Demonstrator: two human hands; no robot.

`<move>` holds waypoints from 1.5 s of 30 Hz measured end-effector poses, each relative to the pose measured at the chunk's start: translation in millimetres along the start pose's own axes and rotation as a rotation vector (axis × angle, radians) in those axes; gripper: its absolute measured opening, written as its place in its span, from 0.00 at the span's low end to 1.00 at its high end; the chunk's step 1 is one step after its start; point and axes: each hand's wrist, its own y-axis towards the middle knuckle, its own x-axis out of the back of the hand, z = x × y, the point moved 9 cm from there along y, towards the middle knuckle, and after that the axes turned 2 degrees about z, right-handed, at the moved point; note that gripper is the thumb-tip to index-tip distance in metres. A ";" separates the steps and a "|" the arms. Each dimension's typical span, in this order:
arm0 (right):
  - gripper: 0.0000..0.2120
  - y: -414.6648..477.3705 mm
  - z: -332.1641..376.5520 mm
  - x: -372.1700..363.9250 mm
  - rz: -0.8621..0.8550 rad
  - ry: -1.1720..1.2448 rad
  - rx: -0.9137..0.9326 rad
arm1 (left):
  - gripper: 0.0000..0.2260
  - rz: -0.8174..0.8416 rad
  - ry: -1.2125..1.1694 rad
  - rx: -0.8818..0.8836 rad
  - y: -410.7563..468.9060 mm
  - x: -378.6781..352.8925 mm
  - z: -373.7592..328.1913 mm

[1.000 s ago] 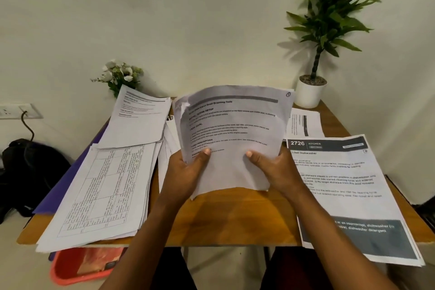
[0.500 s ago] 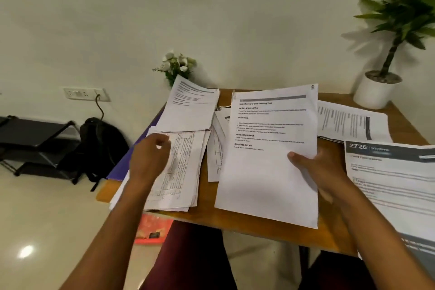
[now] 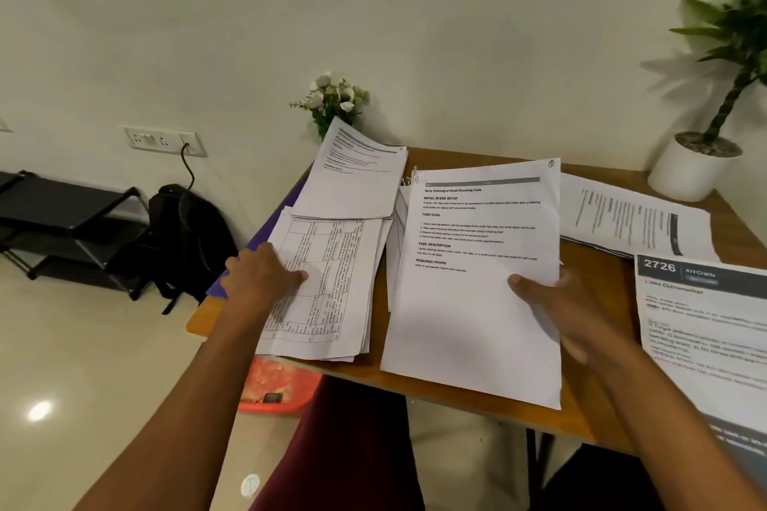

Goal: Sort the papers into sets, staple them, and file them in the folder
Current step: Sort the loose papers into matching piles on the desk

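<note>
Head view: the right hand (image 3: 568, 311) holds a thin set of papers (image 3: 477, 303) by its right edge, thumb flat on the printed face and the other fingers hidden behind it. The set is tilted up over the middle of the desk (image 3: 597, 261). It is light and floppy, so held at one edge it will probably sag or fan at the far corner. Taking hold at mid-edge, as here, or supporting it from below should keep the sheets squared for stapling. The right forearm comes in low from the right with the wrist bent slightly back. The left arm reaches forward across the desk's left side. The left hand (image 3: 261, 278) rests on the left stack (image 3: 328, 286), thumb on the gridded top sheet and fingers curled down over the stack's left edge. Whether they have got underneath is hidden. That stack is loose and slightly splayed, and likely to slide sheet on sheet. It lies on the purple folder (image 3: 253, 243), which shows past its left edge. No stapler can be seen.
</note>
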 end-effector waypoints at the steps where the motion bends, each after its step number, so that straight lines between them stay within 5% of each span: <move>1: 0.17 0.3 -0.4 -1.1 -0.004 -0.003 0.004 | 0.37 0.002 -0.006 -0.002 0.8 -0.9 0.0; 7: 0.12 3.2 -4.5 -4.5 -0.026 -0.027 0.004 | 0.36 -0.013 -0.012 0.002 -2.1 -2.6 2.2; 12: 0.13 -0.9 -3.9 -6.4 0.015 0.024 0.011 | 0.25 -0.287 -0.140 -0.208 -38.2 19.3 -41.6; 16: 0.18 -4.0 -9.2 1.6 0.032 0.110 0.028 | 0.18 -0.081 -0.590 -0.464 -84.8 8.8 -105.9; 22: 0.33 -8.7 -28.0 17.0 -0.038 0.109 0.027 | 0.20 0.098 -0.589 -0.583 -111.9 -14.6 -163.6; 26: 0.16 -5.9 -31.1 23.5 -0.070 0.115 0.026 | 0.26 0.165 -0.683 -0.523 -109.8 -30.6 -178.6; 45: 0.12 0.5 -33.4 30.2 -0.078 0.165 -0.026 | 0.16 0.270 -0.937 -0.446 -77.6 -56.6 -176.3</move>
